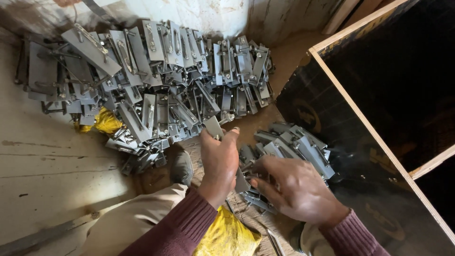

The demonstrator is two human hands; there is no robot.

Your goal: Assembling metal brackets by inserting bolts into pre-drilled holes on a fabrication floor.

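Left hand (219, 163) has its grip closed on a grey metal plate (214, 127), raised between the big heap (151, 80) and small pile (291, 147); right hand (291, 187) pinches a plate at the small pile's edge, with the black board (332, 114) close beside

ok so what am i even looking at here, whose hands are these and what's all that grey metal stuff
This is one picture from a camera worn on a person's head, looking down at their own two bare hands; there is no machine. The left hand grips a flat grey metal plate that sticks up past its fingers. The right hand reaches into a small pile of the same grey parts; whether it is closed on one cannot be told. Behind them lies a big heap of such parts on the floor against a wall. On the right stands a dark panel edged with a pale wooden frame. A yellow bag lies near the person's knee, and a shoe shows below the heap.
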